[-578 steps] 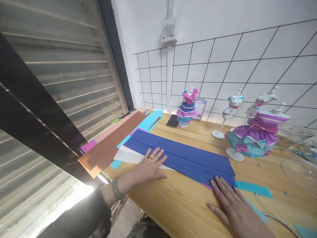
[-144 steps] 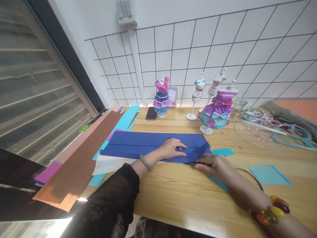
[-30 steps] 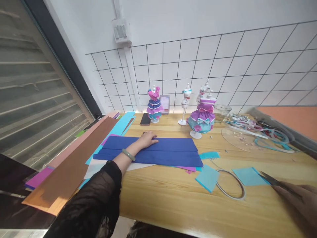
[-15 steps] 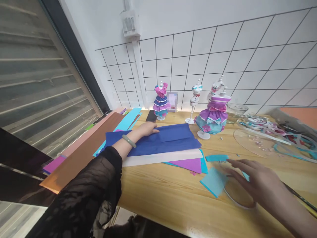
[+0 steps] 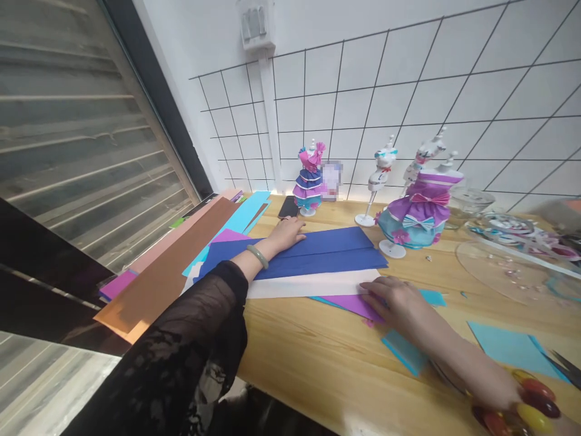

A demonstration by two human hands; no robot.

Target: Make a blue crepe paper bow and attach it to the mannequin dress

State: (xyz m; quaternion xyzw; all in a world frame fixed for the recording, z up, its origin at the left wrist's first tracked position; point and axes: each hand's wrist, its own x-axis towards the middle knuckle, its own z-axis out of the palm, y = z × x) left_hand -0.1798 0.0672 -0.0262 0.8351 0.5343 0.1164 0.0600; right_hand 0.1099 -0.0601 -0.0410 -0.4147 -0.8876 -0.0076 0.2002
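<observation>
My left hand [image 5: 287, 231] lies flat, fingers out, on the far left part of a folded dark blue paper sheet [image 5: 331, 254] on the wooden table [image 5: 318, 369]. Below the blue sheet a white sheet [image 5: 308, 283] and a purple sheet [image 5: 349, 303] stick out toward me. My right hand [image 5: 394, 298] rests on the right end of the purple sheet, fingers slightly curled and pressing down, holding nothing I can see. A small light-blue paper square [image 5: 403, 352] lies just under my right forearm.
Long brown, pink and cyan sheets [image 5: 181, 260] lie at the table's left edge. A phone [image 5: 288, 207], several small dress mannequins [image 5: 420, 206] and a clear dish [image 5: 512, 266] stand along the grid wall. Scissors [image 5: 565, 363] and a cyan piece [image 5: 512, 348] lie at right.
My left hand slid the blue sheet away toward the wall, uncovering the white and purple sheets. My right hand put down the scissors and moved left onto the purple sheet.
</observation>
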